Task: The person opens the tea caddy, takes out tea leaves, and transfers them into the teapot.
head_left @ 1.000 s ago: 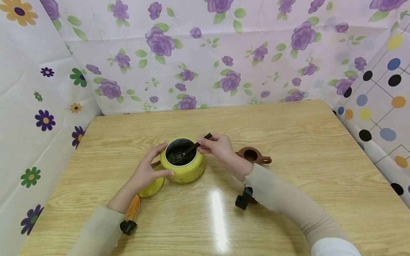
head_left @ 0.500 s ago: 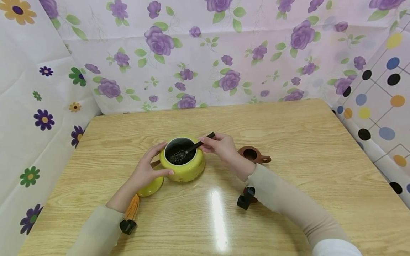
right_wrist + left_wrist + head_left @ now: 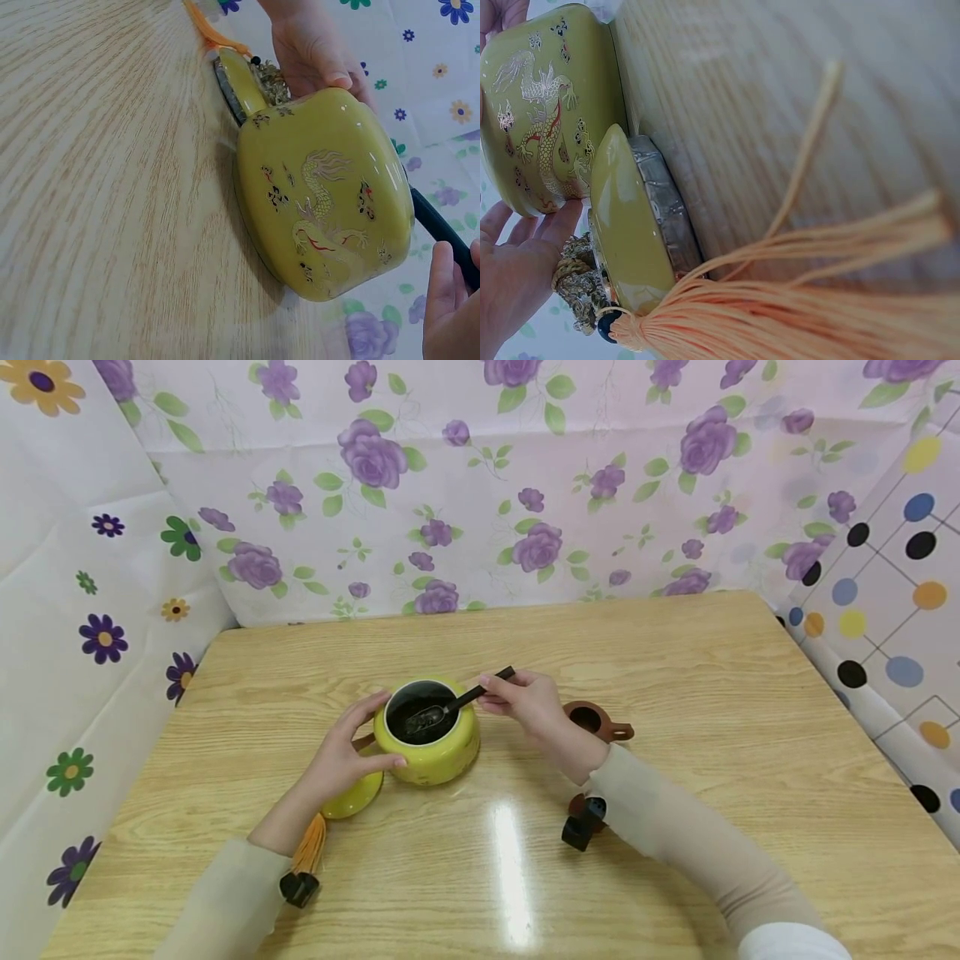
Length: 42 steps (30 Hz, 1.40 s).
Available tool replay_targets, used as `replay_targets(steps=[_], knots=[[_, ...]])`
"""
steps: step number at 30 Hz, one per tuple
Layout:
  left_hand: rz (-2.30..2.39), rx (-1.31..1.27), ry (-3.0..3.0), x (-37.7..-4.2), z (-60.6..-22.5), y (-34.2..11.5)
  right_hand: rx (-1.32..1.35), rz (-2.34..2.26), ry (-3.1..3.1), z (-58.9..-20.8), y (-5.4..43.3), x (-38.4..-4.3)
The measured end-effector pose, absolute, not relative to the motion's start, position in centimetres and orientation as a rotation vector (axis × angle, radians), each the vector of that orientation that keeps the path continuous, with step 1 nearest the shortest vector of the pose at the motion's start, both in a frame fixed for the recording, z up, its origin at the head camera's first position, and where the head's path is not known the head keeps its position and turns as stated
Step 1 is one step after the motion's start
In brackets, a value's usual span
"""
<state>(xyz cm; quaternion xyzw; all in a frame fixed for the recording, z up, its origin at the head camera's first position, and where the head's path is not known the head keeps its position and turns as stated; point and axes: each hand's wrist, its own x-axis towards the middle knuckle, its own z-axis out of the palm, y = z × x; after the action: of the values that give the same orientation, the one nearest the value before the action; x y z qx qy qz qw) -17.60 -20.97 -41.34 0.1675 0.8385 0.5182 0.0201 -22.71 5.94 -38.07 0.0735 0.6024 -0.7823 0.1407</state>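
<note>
My left hand grips a yellow jar, thumb on its near side and fingers on the far left. A dragon pattern decorates the jar wall in the right wrist view. With thumb and fingers my right hand pinches the black handle of a small scoop. The scoop's clear bowl sits inside the jar mouth, over dark contents that look like loose leaves. Close by the left hand lies the yellow lid, with a metallic rim, an ornate knob and an orange tassel.
A brown teapot stands open behind my right forearm, its handle pointing right. Another brown piece is mostly hidden by the right wrist camera. The wooden table meets floral cloth at the back and sides.
My right hand has drawn the scoop rightward and slightly up, so its bowl has shifted right within the jar mouth. The left hand and jar stay almost in place.
</note>
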Motion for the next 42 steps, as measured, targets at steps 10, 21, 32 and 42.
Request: replay_targets(steps=[10, 21, 32, 42], knots=[[1.592, 0.516, 2.599, -17.6, -41.2, -20.8, 0.206, -2.281, 1.724, -37.6, 6.9, -22.5], [1.581, 0.516, 2.597, -17.5, -40.9, -20.8, 0.166, -2.275, 1.776, -36.9, 8.4, -21.7], [1.564, 0.518, 2.622, -17.6, -41.0, -20.9, 0.176, -2.302, 1.758, -36.7, 9.9, -20.7], [1.555, 0.518, 2.635, -17.4, -40.8, -20.9, 0.160, -2.332, 1.749, -37.0, 12.7, -19.5]])
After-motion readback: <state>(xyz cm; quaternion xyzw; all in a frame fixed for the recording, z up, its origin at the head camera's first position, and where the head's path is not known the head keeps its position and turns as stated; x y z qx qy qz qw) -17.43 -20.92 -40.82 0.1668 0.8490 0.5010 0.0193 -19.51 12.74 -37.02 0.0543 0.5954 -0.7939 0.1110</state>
